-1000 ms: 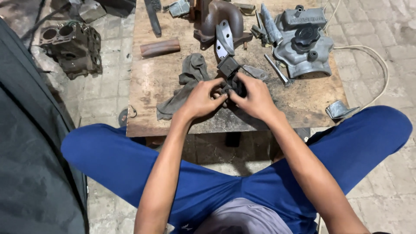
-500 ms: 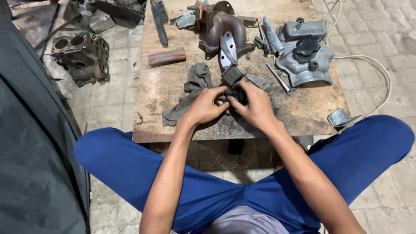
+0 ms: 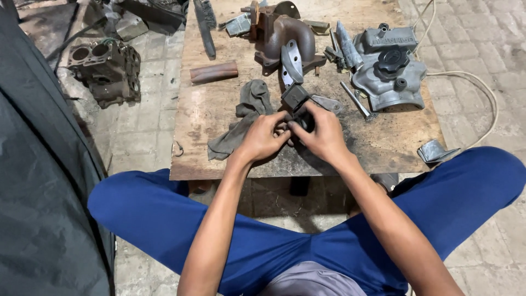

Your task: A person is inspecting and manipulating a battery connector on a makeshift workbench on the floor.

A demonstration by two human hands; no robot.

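Gripping a small dark part [image 3: 298, 119] with both hands above the wooden surface [image 3: 383, 143].
Left hand [image 3: 262, 137] and right hand [image 3: 324, 131] pinch it between fingertips; its exact shape is hard to make out. Just beyond lie a grey rag [image 3: 246, 112], a rusty manifold [image 3: 282, 35] and a grey cast cover [image 3: 389, 68].

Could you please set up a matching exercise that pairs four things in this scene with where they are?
Things:
1. rag
2. grey cover
3. engine block
4. brown tube

Places:
A. on the floor, left of the table
B. on the table's right side
C. on the table, beside the left hand
D. on the table's left side, far from the hands

Pairs: 1-C, 2-B, 3-A, 4-D
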